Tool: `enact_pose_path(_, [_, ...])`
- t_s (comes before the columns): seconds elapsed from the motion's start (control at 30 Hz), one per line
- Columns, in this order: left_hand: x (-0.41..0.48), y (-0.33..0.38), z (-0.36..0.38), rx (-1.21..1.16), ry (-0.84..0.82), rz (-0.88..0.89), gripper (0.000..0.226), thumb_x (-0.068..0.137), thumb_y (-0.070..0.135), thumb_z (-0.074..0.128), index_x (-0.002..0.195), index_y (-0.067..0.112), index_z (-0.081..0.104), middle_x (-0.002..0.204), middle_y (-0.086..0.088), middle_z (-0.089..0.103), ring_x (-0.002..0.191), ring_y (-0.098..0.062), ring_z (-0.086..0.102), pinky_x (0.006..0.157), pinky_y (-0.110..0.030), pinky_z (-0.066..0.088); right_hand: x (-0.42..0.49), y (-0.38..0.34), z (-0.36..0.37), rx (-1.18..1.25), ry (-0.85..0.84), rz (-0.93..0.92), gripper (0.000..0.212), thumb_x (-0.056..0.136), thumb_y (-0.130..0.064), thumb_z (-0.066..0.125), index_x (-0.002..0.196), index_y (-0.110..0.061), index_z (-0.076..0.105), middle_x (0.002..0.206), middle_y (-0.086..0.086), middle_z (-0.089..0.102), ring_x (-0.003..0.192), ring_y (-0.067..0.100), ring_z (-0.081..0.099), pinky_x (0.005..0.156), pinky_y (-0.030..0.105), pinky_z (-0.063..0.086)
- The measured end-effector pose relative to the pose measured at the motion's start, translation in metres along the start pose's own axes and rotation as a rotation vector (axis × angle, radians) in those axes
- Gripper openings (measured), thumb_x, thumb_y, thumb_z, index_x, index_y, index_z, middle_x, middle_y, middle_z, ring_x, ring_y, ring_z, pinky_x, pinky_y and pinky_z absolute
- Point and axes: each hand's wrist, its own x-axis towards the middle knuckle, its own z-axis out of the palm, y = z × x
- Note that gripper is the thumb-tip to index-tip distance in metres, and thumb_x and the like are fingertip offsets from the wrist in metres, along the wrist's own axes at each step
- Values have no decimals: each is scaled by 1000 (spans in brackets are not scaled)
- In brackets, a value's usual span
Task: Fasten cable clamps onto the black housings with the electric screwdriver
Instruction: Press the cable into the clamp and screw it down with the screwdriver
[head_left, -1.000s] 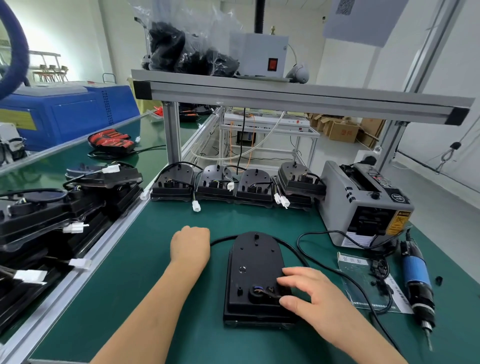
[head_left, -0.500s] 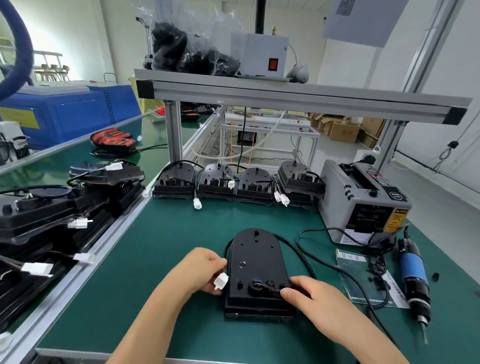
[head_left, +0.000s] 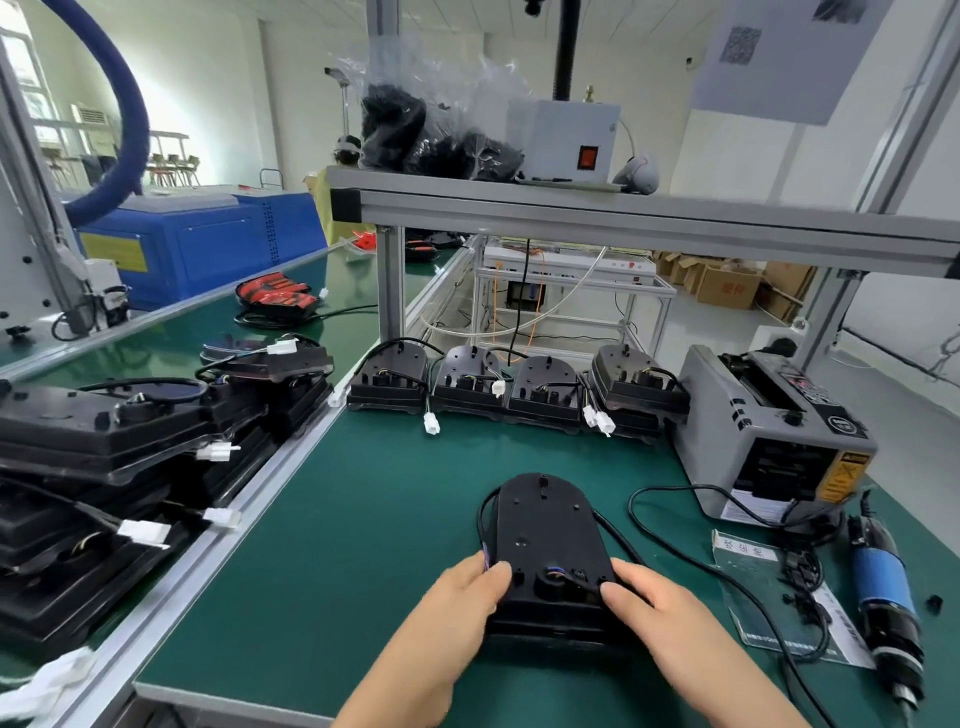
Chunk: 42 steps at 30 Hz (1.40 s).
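Black housing (head_left: 543, 525) gripped by left hand (head_left: 457, 597) and right hand (head_left: 660, 608) fingers; clear bag (head_left: 748, 590) holds black clamps (head_left: 800, 566).

the left hand (head_left: 457, 608) grips the near left corner of the black housing (head_left: 545, 530) and covers it; a bit of coloured wire shows past the fingers, but its end is hidden. the right hand (head_left: 660, 613) covers the near right corner. right of the housing, the screwdriver (head_left: 883, 592) loses its tip at the bottom edge, and the black parts (head_left: 802, 566) on the plastic bag (head_left: 748, 582) are too small to tell.
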Motion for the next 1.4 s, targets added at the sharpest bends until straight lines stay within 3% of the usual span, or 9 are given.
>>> enact_pose_path(0.07, [-1,1,4,-266,15,-44,29,100,21,42,109,12,68,101,-8,71,93,-18,63,93,-37,52,2,-4,-1,9,8,-6,45,99,-34,47,142,-27,41,136,-19,44,115,-6,35,95,15,25])
enact_pose_path(0.17, [-1,1,11,-550,54,-101,26,99,11,45,106,-1,67,102,-13,71,89,-25,64,87,-41,54,7,-8,-4,10,22,-16,45,100,-32,45,144,-25,38,144,-14,41,127,0,35,97,15,22])
enact_pose_path(0.27, [2,3,14,-618,79,-163,22,98,12,49,110,0,63,100,-17,69,92,-32,60,95,-48,47,11,-11,-5,6,29,-32,46,100,-31,43,145,-23,36,146,-12,39,136,6,32,104,18,22])
enact_pose_path(0.5, [1,-4,12,-619,72,-233,22,95,18,57,114,25,50,118,-16,54,75,-46,68,56,-41,57,12,-14,1,8,42,-46,46,100,-31,43,145,-23,36,146,-8,41,139,13,31,112,29,22])
enact_pose_path(0.87, [4,0,15,-755,280,83,36,98,8,47,127,29,48,125,-5,56,106,-27,62,68,-36,58,30,-39,17,294,51,-128,41,100,-22,46,140,-26,44,141,-13,43,130,2,32,108,24,21])
enact_pose_path(1.0, [8,0,9,-702,362,183,33,99,10,44,120,35,50,120,-1,60,104,-21,65,71,-33,58,44,-52,24,325,7,-154,40,101,-20,43,140,-30,42,148,-14,35,135,2,27,114,27,18])
enact_pose_path(1.2, [24,26,-19,-625,503,407,39,101,15,39,137,30,37,129,3,58,104,-11,65,83,-32,57,63,-95,43,234,15,-373,55,101,-24,41,149,-35,18,155,-22,2,143,-2,-7,116,26,-2])
enact_pose_path(1.33, [38,75,-71,-652,705,538,47,102,15,38,146,21,24,139,-4,47,83,-4,69,93,-37,52,64,-115,54,237,-6,-515,56,99,-26,47,143,-43,17,150,-24,5,142,-5,-4,117,24,1])
enact_pose_path(1.4, [45,97,-106,-659,812,597,50,101,15,38,147,22,20,138,-3,44,91,-9,66,83,-30,56,59,-109,60,225,-43,-536,52,98,-29,48,134,-53,18,147,-31,7,139,-10,1,114,20,5])
